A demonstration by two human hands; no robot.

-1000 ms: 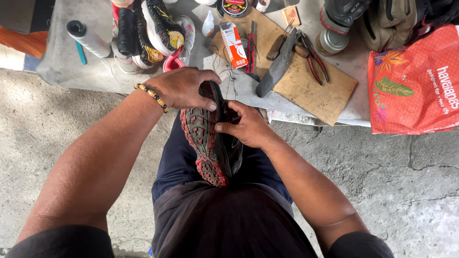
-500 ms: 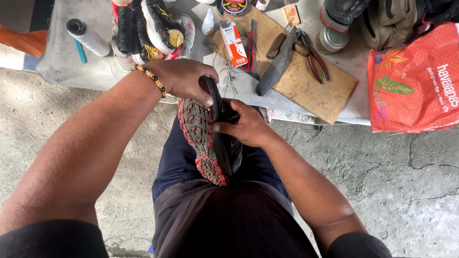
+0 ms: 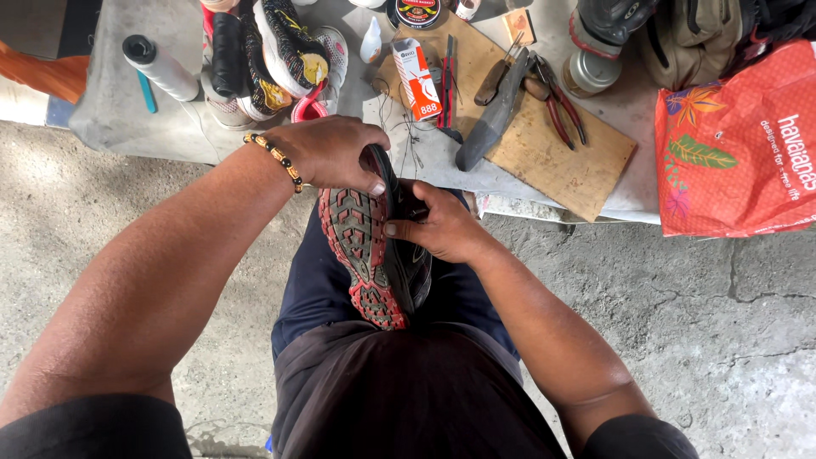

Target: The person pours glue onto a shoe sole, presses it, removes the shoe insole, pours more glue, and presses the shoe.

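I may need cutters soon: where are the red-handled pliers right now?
In the head view, the red-handled pliers lie on the wooden board at upper right, beside the dark knife-like tool, beyond the right hand.

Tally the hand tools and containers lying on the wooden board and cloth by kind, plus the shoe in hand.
Shoe held by the left hand and right hand: 1, a red-soled shoe
Pliers: 2, red-handled pliers and dark pliers
Small glue box: 1
White squeeze bottle: 1
Round tin: 1
Total: 6
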